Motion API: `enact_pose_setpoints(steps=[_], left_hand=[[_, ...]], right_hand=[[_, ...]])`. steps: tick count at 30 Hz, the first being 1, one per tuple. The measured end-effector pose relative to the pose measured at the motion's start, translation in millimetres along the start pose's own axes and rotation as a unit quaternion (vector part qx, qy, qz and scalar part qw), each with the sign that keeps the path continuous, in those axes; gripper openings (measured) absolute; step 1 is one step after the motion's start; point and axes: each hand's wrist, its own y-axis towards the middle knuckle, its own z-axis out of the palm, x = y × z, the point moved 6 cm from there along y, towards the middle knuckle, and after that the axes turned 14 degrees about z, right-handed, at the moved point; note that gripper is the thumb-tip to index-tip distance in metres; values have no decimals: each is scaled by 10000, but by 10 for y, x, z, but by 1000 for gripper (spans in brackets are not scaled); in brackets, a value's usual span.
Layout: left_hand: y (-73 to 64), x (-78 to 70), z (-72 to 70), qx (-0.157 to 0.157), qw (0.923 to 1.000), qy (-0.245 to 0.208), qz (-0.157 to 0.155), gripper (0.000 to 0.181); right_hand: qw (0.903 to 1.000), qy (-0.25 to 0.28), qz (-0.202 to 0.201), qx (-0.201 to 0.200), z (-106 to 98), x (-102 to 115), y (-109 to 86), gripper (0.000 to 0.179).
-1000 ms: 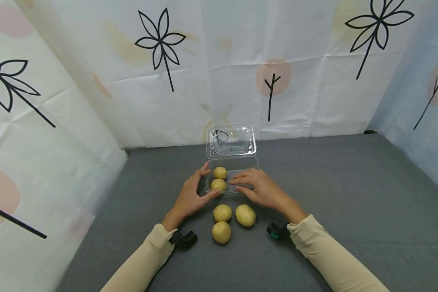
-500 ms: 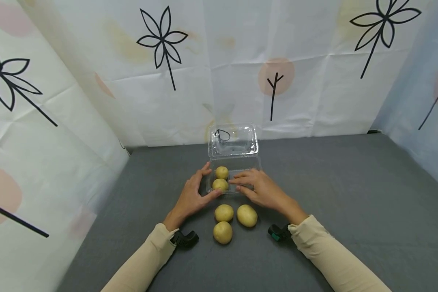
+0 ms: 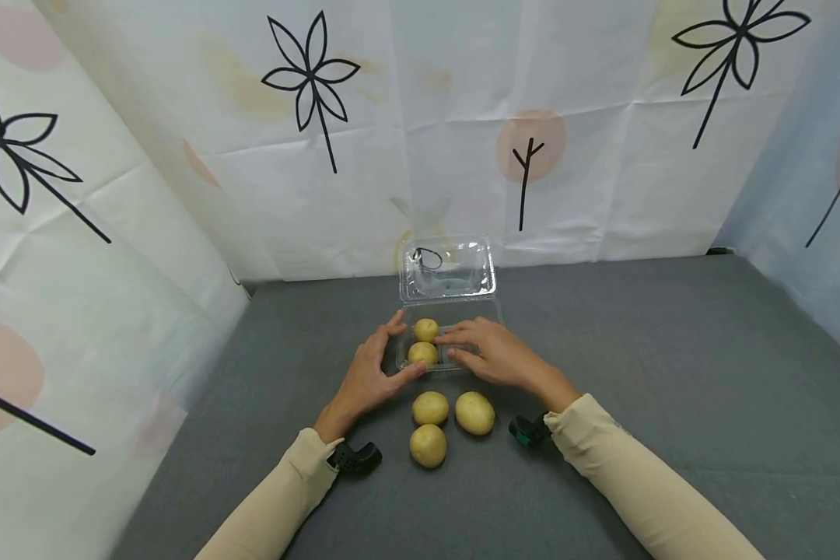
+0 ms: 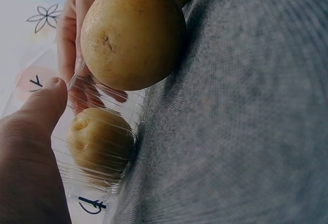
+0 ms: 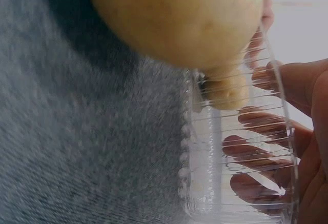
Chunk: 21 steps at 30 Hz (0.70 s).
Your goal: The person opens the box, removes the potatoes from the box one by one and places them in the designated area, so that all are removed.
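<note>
A clear hinged plastic container [image 3: 455,313] stands on the table, its lid [image 3: 451,281] raised at the back. Inside, along the left side, lie a back potato [image 3: 425,330] and a front potato [image 3: 422,354]. My left hand [image 3: 372,375] spans the container's left front corner and holds it, thumb at the near rim, fingers along the left side. My right hand [image 3: 493,350] reaches over the right part with relaxed fingers, fingertips close beside the two potatoes. The right wrist view shows its fingers [image 5: 251,152] through the ribbed wall, holding nothing.
In front of the container lie three loose potatoes: one at left [image 3: 430,408], one at right [image 3: 474,413] and one nearest [image 3: 428,446]. A grey cloth covers the table [image 3: 637,350]. A white printed curtain [image 3: 427,155] hangs behind. Black wrist devices [image 3: 355,459] sit under both wrists.
My right hand has shifted slightly left, its fingertips now nearer the back potato and its thumb nearer the front one. My left hand, the container and the potatoes keep their places.
</note>
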Motion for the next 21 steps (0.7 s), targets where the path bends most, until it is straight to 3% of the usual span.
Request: enact_pose_setpoints(steps=[5, 10, 21], left_hand=[[-17, 3, 12, 29, 10000, -63, -36, 80], [-4, -1, 4, 20, 9999, -69, -83, 80], [-6, 14, 2, 25, 9999, -29, -115, 88]], right_hand=[[9988, -464, -55, 162, 38, -9, 44, 35], [9981, -520, -5, 325, 30, -7, 71, 38], [9955, -525, 753, 239, 43, -75, 185, 58]])
